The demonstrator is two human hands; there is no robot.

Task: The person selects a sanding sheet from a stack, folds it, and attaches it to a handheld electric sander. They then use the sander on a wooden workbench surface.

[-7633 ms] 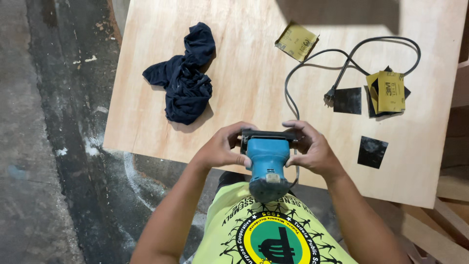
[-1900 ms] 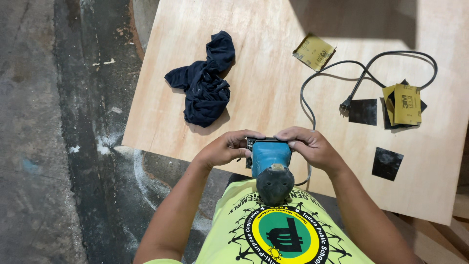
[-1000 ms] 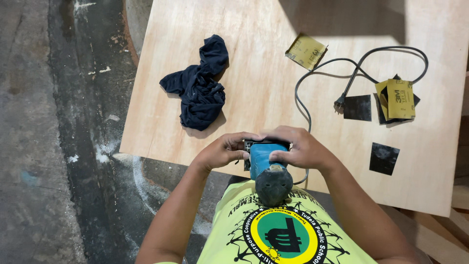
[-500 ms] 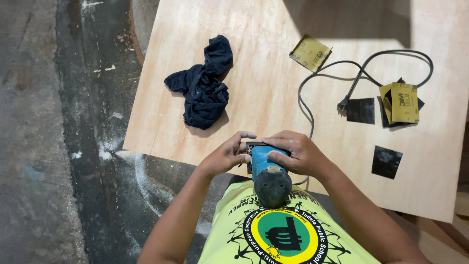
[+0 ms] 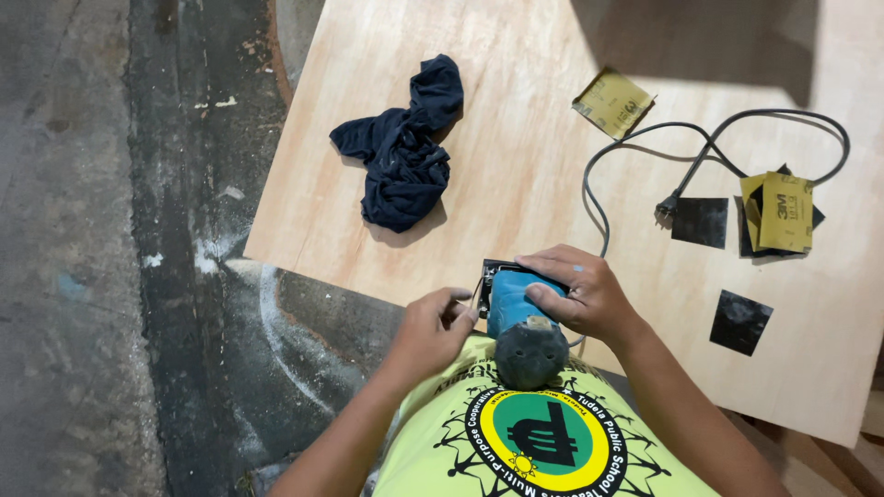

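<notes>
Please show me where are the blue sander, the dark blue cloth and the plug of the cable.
blue sander [image 5: 517, 308]: head view, on its blue body under the right hand.
dark blue cloth [image 5: 401, 166]: head view, middle of the crumpled heap.
plug [image 5: 665, 209]: head view, on the black plug body at the cable's end.

Blue sander [image 5: 517, 317] at plywood board [image 5: 516, 184] edge, right hand [image 5: 580, 294] over it, left hand [image 5: 433, 327] beside.

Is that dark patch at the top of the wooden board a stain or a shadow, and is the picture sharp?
Head view: the dark patch on the plywood board looks like a cast shadow, straight-edged and without texture of its own; light elsewhere is even, with no glare; the dark cloth, the blue sander and both hands are in focus, with no motion blur.
</notes>
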